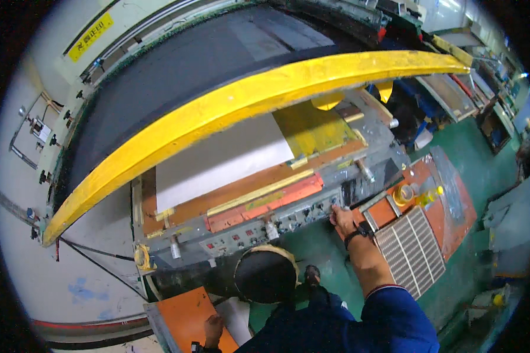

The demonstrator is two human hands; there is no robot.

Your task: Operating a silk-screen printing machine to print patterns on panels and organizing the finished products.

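Note:
My right hand (343,221) reaches to the right end of a grey control panel (259,235) on the front of a large screen-printing machine. Its fingers are curled, with the fingertips against the panel beside a row of small knobs (303,214). The exact part under them is too small to make out. At the lower edge, my left hand (214,329) is over an orange board (185,315), near a white sheet (237,315); its fingers do not show clearly. On the machine bed lies a large white sheet (224,162), below a raised dark screen with a yellow frame bar (218,109).
Right of my forearm is an orange-topped table (462,220) with a patterned white-and-brown panel (411,250), tape rolls (403,194) and a yellow bottle (431,196). A round black stool (266,275) stands before the machine. A red-orange strip (265,206) runs along the bed's front.

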